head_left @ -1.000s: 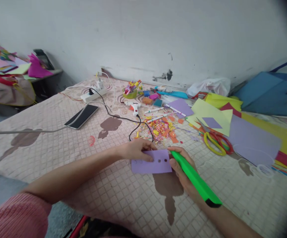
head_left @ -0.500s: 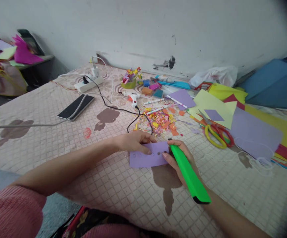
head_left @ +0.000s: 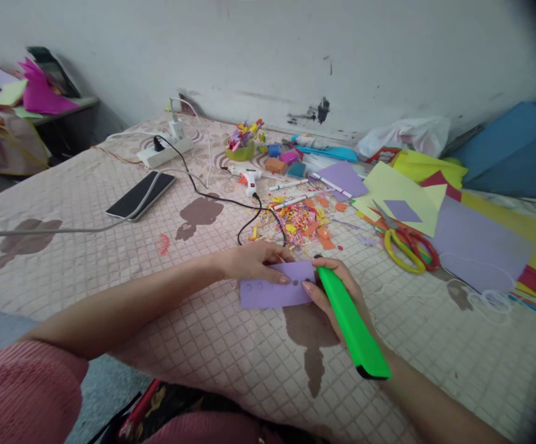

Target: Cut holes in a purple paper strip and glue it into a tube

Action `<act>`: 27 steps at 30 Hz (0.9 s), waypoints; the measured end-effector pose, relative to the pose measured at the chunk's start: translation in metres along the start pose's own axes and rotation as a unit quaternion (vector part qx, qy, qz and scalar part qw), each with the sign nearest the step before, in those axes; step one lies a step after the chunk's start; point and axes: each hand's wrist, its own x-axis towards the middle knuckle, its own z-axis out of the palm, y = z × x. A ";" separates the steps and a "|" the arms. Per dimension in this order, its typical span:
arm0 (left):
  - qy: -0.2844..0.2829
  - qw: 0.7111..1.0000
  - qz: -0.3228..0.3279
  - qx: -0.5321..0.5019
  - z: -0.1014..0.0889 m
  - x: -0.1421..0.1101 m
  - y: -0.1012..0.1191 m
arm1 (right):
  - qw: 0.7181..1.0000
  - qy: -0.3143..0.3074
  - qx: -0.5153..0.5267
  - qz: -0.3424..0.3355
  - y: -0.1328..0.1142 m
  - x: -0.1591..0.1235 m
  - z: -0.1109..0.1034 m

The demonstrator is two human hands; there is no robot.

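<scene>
Paper [head_left: 263, 298], a purple rectangle with a row of small round marks, is being held low over a quilted cloth [head_left: 193, 345]. The left hand [head_left: 247, 262] is pinching its upper side, thumb lying on the front and fingers bending past the edge. The right hand [head_left: 351, 287] is wrapping its fingers around a bright green tool [head_left: 353, 327], its thumb touching the paper's right end. Beyond, colourful scraps [head_left: 302, 221] are lying near a white glue gun [head_left: 250, 185]. Scissors [head_left: 393, 228] are resting on the right, a phone [head_left: 131, 196] on the left.
</scene>
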 end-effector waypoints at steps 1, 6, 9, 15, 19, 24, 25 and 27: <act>0.000 1.000 0.002 0.003 0.000 0.000 0.000 | 1.000 0.002 -0.003 -0.002 0.000 0.000 0.000; -0.028 1.000 0.007 0.011 -0.002 -0.001 0.004 | 1.000 -0.004 0.001 -0.005 0.002 0.000 0.000; -0.045 0.999 0.011 0.014 -0.002 -0.002 0.007 | 1.000 -0.012 0.009 0.003 0.002 0.000 0.000; -0.029 0.999 0.022 0.028 -0.003 -0.003 0.006 | 1.000 -0.008 0.017 0.020 0.004 0.000 0.001; -0.023 0.998 0.026 0.049 -0.004 -0.005 0.007 | 1.000 0.002 -0.007 0.011 0.004 -0.001 0.002; -0.050 0.995 0.029 0.083 -0.004 -0.006 0.011 | 1.000 -0.002 -0.020 0.009 0.003 -0.001 0.002; -0.056 0.994 0.029 0.091 -0.003 -0.006 0.011 | 1.000 -0.003 -0.020 0.009 0.002 -0.001 0.002; -0.059 0.992 0.030 0.110 -0.003 -0.006 0.012 | 1.000 -0.007 -0.015 0.009 0.002 -0.001 0.001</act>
